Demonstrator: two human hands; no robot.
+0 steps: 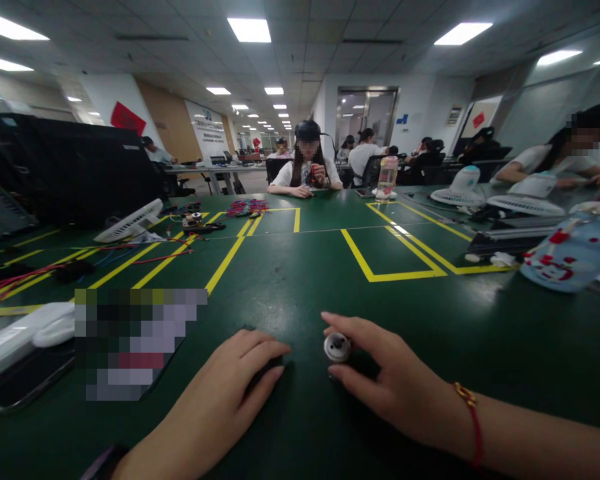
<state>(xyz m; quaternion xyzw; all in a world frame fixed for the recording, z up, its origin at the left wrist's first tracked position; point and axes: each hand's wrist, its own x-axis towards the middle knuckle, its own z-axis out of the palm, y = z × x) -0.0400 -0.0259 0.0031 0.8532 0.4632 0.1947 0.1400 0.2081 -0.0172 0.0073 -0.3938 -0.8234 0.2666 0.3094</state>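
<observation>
- In the head view, we had the silver cylindrical part (337,348) between the thumb and fingers of our right hand (397,377), parted about its width; we could not tell how firmly they clasped it.
- Our left hand (235,387), half-curled, visibly holding nothing, was farther off, leftward.
- The part's holed end faced up toward us, its foreshortened axis seemingly near upright.
</observation>
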